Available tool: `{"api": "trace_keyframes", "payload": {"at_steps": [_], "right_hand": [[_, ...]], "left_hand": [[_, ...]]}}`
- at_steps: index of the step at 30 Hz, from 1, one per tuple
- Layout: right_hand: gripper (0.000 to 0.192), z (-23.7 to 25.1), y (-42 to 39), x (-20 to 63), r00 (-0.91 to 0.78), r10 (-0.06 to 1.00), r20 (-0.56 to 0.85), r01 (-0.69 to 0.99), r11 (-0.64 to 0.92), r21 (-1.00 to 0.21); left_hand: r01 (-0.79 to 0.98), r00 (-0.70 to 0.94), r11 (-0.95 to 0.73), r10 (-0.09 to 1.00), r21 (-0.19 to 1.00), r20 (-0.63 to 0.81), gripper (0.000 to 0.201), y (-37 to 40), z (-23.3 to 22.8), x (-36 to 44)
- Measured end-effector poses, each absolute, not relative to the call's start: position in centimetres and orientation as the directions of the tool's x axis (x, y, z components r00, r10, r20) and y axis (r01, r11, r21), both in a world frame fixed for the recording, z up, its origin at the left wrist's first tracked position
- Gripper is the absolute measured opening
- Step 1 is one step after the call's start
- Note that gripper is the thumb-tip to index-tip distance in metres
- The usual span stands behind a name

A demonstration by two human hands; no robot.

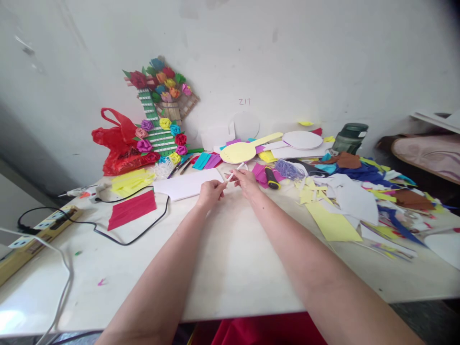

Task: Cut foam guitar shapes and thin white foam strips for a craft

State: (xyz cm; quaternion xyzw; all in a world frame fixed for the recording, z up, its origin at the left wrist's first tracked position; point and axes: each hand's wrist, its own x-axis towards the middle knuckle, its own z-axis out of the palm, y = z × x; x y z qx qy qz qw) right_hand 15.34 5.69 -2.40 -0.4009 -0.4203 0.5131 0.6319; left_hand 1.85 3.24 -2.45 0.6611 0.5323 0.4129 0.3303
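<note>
White counter (pixel 230 268) carries paper scraps; left grip (pixel 211 191) and right grip (pixel 246 181) both pinch a thin white stick (pixel 234 172) near the yellow paddle cutout (pixel 244 150).

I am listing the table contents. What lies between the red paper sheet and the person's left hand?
In the head view, a white paper sheet and a black cable lie between the red paper sheet and the left hand.

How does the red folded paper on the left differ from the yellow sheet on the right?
The red folded paper is pleated with visible creases; the yellow sheet is smooth and flat. The red folded paper lies alone on bare table beside a black cable; the yellow sheet sits at the edge of a scrap pile, partly under white strips. Both lie flat on the table, away from both hands.
</note>
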Motion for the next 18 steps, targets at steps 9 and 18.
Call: {"api": "trace_keyframes", "payload": {"at_steps": [9,18], "right_hand": [[0.023,-2.73,5.52,15.36,-0.018,0.989,0.147,-0.254,0.138,-0.957],[0.021,-2.60,5.55,14.53,0.100,0.979,0.177,-0.192,0.194,-0.962]], "left_hand": [[0.193,0.164,-0.161,0.978,0.968,0.130,0.033,2.92,-2.17,1.69],[0.356,0.107,-0.218,0.976,0.909,0.192,0.029,3.21,-2.48,2.04]]}}
